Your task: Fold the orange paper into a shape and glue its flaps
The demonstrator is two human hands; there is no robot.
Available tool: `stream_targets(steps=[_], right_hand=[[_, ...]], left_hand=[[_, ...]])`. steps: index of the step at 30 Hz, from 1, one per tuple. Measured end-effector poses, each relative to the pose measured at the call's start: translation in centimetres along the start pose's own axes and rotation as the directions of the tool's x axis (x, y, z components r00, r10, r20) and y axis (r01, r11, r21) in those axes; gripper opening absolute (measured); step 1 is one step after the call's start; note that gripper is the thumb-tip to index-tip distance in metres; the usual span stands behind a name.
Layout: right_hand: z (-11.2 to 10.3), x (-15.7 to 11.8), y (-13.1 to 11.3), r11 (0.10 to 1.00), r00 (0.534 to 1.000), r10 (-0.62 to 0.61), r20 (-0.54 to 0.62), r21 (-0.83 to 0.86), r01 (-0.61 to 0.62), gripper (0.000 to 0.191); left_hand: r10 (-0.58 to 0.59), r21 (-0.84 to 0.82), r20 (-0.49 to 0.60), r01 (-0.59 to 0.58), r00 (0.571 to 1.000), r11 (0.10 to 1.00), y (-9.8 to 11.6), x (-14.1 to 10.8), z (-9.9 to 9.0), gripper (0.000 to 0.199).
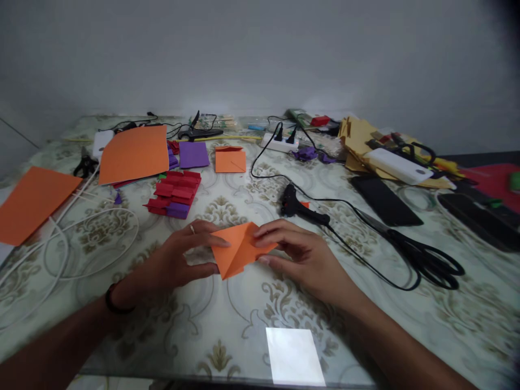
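A bright patch (296,356) lies nearest; left hand (175,255) and right hand (305,258) grip orange paper (235,246) (creased).

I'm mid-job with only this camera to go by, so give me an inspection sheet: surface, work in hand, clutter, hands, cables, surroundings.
Surface: table with patterned cover; bright white rectangle near front edge, paper or reflection unclear.
Work in hand: folded orange paper, creased.
Clutter: glue gun, scissors and phone-like slab at right; red folded pieces and purple square at left.
Hands: left hand grips the paper's left side, right hand its right.
Cables: black cord passes the scissors, seemingly to the power strip; white cable loops at left.
Surroundings: grey wall behind; other people, nothing seen.
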State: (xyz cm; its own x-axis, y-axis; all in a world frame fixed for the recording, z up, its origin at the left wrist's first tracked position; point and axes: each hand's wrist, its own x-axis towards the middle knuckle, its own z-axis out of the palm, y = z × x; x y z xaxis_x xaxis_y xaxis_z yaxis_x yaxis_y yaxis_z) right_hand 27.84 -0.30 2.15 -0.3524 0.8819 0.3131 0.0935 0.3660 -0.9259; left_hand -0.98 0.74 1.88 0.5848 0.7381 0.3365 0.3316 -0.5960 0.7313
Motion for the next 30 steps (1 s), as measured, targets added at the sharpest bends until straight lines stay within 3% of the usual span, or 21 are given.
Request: stream_targets(steps=[8, 16, 22, 30], right_hand=[[0.0, 0.1, -0.4, 0.999, 0.998, -0.008, 0.069, -0.031, 0.01, 0.007], [-0.2, 0.0, 0.3, 0.995, 0.998, -0.04, 0.044, -0.085, 0.043, 0.009], [0.3, -0.4, 0.3, 0.992, 1.0, -0.014, -0.002, -0.129, 0.013, 0.01], [0.8, -0.4, 0.7, 0.984, 0.983, 0.174, -0.057, 0.03, -0.173, 0.014]], left_hand=[[0.052, -0.025, -0.099, -0.055, 0.994, 0.998, -0.4, 0.1, 0.0, 0.021], [-0.074, -0.212, -0.088, 0.054, 0.993, 0.976, 0.2, -0.2, 0.5, 0.019], [-0.123, -0.084, -0.045, 0.119, 0.991, 0.989, 1.0, -0.5, 1.1, 0.034], [0.018, -0.02, -0.167, -0.022, 0.986, 1.0, 1.4, -0.2, 0.9, 0.033]])
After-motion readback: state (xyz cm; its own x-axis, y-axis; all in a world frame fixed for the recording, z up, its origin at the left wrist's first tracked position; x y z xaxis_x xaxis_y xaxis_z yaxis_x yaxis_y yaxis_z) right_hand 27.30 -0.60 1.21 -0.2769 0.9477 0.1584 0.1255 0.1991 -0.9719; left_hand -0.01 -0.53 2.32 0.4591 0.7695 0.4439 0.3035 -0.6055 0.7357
